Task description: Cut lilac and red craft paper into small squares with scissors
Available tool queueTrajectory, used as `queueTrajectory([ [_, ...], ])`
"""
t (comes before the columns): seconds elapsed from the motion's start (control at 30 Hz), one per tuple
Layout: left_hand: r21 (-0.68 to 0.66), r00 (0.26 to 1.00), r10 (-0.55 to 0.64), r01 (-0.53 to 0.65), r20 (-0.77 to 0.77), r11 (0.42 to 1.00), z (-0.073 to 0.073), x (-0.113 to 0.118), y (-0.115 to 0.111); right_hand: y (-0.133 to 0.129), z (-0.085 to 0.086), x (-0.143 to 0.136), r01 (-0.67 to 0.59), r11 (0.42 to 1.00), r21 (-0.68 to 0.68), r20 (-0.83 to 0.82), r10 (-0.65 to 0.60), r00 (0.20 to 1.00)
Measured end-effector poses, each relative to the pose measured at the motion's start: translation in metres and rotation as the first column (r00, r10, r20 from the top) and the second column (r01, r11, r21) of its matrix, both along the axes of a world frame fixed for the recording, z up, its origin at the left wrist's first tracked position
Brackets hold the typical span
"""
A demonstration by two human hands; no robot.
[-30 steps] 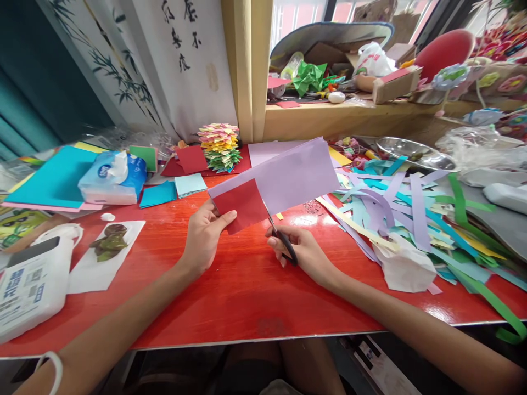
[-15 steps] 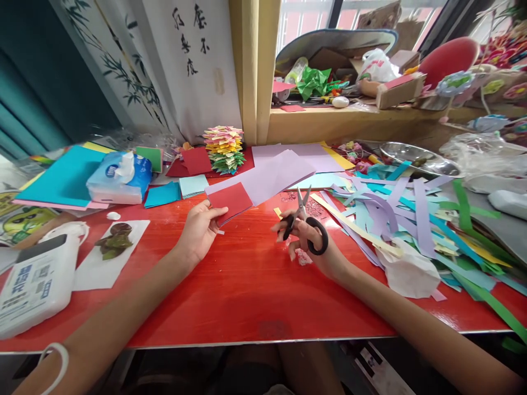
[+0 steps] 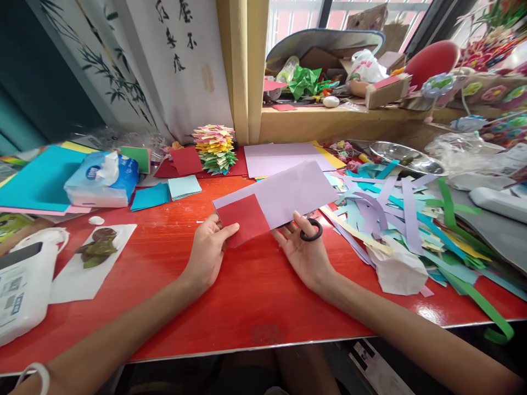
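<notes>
My left hand (image 3: pixel 209 249) pinches a red paper square (image 3: pixel 244 220) laid over the left end of a purple paper strip (image 3: pixel 288 189). Thumb on top, fingers underneath, it keeps both sheets up off the table. Under the strip's lower edge is my right hand (image 3: pixel 302 247), with the scissors (image 3: pixel 312 230) hooked on it. One black handle loop shows by the thumb; the paper covers the blades. The right thumb touches the strip's lower edge, and the other fingers are partly hidden beneath it.
Cut paper strips (image 3: pixel 395 219) heap on the right beside a crumpled tissue (image 3: pixel 397 266). Teal squares (image 3: pixel 151 196), a tissue pack (image 3: pixel 102 180) and a folded-paper stack (image 3: pixel 214 148) stand behind. A white box (image 3: pixel 24 291) lies left on the red table (image 3: pixel 206 329).
My right hand has turned and moved in under the purple strip, hiding the scissor blades. The red square and strip have shifted slightly right and down. The view has moved a little.
</notes>
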State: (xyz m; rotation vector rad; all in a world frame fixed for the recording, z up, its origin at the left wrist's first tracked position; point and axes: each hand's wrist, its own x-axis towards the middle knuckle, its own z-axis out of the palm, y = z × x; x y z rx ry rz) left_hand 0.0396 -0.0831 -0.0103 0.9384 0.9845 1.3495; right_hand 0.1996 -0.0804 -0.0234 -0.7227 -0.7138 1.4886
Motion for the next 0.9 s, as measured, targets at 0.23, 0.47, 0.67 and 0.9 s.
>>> queueTrajectory([
  [0.23, 0.007, 1.0, 0.025, -0.025, 0.006, 1.0, 0.001, 0.005, -0.005, -0.009, -0.003, -0.01, 0.035, 0.999, -0.027, -0.026, -0.036, 0.999],
  [0.47, 0.1, 0.989, 0.082, -0.069, -0.126, 0.993, 0.0, 0.009, -0.011, -0.012, -0.001, -0.012, 0.048, 0.999, -0.01, 0.059, -0.048, 0.997],
  [0.67, 0.139, 0.983, 0.101, -0.079, -0.152, 0.987, -0.002, 0.008, -0.01, -0.01, -0.006, -0.011, 0.037, 0.999, -0.012, 0.133, -0.035, 0.99],
  [0.9, -0.003, 0.992, -0.06, 0.061, 0.11, 0.998, -0.002, 0.008, -0.005, -0.008, 0.0, -0.007, 0.051, 0.998, 0.044, 0.148, -0.057, 0.987],
])
